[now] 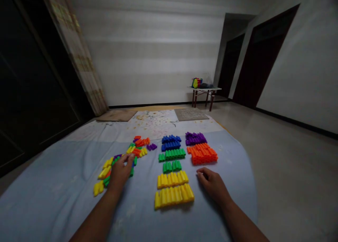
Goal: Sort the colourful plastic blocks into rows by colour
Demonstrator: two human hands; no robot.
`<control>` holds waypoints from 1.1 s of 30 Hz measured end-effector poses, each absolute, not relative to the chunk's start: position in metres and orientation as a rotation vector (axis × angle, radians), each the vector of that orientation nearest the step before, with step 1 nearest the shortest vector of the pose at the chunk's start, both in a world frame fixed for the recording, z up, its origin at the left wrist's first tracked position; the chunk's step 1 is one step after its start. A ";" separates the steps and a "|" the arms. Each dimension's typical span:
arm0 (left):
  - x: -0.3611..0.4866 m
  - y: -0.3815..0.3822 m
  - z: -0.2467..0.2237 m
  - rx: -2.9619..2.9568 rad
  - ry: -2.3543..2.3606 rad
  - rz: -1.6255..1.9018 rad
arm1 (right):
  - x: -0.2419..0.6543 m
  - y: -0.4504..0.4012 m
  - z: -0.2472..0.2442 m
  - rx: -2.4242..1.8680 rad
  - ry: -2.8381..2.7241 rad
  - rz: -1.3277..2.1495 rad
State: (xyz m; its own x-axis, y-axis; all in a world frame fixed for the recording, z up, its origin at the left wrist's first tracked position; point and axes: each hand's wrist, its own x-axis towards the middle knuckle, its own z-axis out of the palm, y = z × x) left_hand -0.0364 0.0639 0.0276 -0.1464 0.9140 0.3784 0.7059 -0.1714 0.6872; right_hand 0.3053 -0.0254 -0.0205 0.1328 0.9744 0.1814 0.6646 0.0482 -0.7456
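My left hand [122, 170] is over a mixed pile of small plastic tube pieces, among them orange ones [142, 142] and yellow ones [105, 172]. Its fingertips are pinched together at the pile, and whatever they hold is hidden. Sorted by colour in the middle lie rows of blue [171, 145], green [175, 154] and yellow tube pieces [174, 195]. To their right are purple tube pieces [195, 139] and a stacked orange block of tubes [202, 154]. Just below that block my right hand [213, 184] rests with curled fingers, nothing visible in them.
Everything lies on a light blue cloth [142, 221] with a flowered far part. Two flat boards, one brown [117, 115] and one greyish [191, 114], lie at the far edge. Beyond stands a small table [204, 89] with bags on it.
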 end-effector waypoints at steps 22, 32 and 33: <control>-0.055 0.038 0.007 2.347 2.080 1.124 | 0.250 0.010 0.027 -1.477 -1.813 0.555; -0.018 0.021 0.001 2.352 1.636 0.900 | 0.114 0.096 0.043 -1.398 -2.194 0.352; -0.017 0.021 0.000 2.335 1.631 0.850 | 0.105 0.103 0.040 -1.414 -2.206 0.334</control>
State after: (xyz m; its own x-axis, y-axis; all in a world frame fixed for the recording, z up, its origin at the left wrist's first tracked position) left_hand -0.0171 0.0209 0.0003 0.2395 0.9042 0.3536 0.8079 -0.3876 0.4439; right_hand 0.1054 0.1035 0.0405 -0.3392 0.9002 0.2731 0.7788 0.4315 -0.4552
